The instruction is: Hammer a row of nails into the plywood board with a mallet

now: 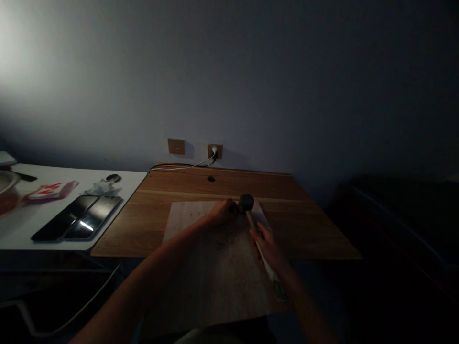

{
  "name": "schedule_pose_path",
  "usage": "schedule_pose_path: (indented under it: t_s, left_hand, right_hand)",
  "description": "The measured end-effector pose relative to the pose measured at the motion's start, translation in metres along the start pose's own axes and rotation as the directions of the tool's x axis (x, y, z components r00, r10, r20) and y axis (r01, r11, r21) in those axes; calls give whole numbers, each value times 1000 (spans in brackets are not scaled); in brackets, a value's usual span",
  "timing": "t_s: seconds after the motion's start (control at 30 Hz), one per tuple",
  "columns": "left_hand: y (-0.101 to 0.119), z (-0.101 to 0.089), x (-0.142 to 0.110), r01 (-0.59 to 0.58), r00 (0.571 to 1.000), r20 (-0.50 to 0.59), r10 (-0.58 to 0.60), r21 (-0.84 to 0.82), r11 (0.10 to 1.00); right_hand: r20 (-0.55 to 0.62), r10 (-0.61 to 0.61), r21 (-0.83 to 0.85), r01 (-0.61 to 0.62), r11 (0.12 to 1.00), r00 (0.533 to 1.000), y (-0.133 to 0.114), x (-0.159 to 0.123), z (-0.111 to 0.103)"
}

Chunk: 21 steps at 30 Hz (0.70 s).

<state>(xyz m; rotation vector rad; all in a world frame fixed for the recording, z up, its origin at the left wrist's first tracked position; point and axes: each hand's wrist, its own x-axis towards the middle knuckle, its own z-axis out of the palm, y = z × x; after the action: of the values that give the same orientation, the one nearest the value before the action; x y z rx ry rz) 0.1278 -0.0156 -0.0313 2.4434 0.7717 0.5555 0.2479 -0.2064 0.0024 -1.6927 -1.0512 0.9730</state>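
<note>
My right hand (266, 242) is wrapped round the handle of a hammer (245, 202) with a dark, thick head. The handle's lower end slants down toward me, past my wrist. My left hand (223, 211) is closed at the far part of a pale wooden board (215, 282), just left of the hammer head. What its fingers pinch, if anything, is too dark to make out. Several small dark dots lie in a row on the board, left of that hand. Tiny bits are scattered near the board's middle; their kind is unclear.
The board lies on a brown wooden table (304, 220) and overhangs its near edge. On a white table (138, 180) at left are two dark-screened devices (81, 217), a red-and-white packet (53, 190) and crumpled clear plastic (102, 187). Cables run to a wall socket (219, 149).
</note>
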Motion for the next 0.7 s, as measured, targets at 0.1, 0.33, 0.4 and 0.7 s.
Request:
schedule_pose_path:
  t_s: [0.1,0.33,0.4,0.7]
  left_hand:
    - [0,-1,0,4,1000,15,-4,-8,1000]
    - [1,-1,0,15,1000,9,-15,-19,1000]
    - [1,0,0,26,999,20,-26,-28,999]
    - [-2,2,0,16,1000,24,-15,-36,999]
  right_hand:
    - [0,9,-3,-9,1000,1000,-1,0,0]
    - [15,5,-29,-4,1000,1000,9,5,-2]
    - [10,3,-29,-3,1000,1000,11,6,-2]
    - [2,16,-6,-16,1000,1000,13,6,-2]
